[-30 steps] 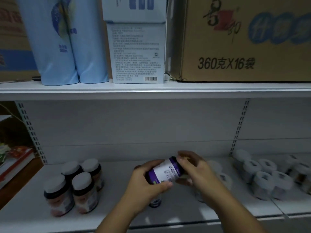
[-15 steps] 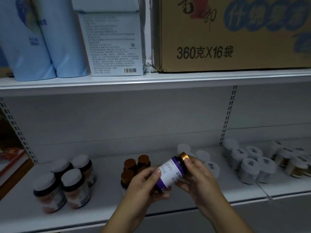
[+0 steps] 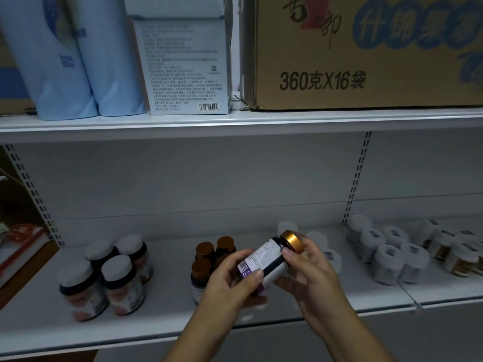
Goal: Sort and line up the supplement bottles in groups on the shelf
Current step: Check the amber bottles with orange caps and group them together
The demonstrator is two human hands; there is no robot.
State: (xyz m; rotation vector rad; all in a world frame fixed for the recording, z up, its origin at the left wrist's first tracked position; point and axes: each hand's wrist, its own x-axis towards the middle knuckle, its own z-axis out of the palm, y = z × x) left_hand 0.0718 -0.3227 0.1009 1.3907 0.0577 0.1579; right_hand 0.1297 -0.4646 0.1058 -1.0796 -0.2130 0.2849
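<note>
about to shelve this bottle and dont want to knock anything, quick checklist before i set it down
1. Held bottle gripped by left hand and right hand: ok.
2. Bottle upright: not ok, tilted, gold cap up-right.
3. Matching group, brown-capped bottles, in view: ok.
4. Free shelf in front of them: ok.
5. Same product as that group: cannot tell.

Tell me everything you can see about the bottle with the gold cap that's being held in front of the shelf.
The gold-capped bottle is a dark, glossy bottle with a white and purple label showing small print and a barcode. Its shiny, ribbed gold cap is on. It is tilted, cap pointing up and to the right, held in the air in front of the lower shelf. The left hand grips its base end; the right hand holds its neck, fingers behind the cap.
</note>
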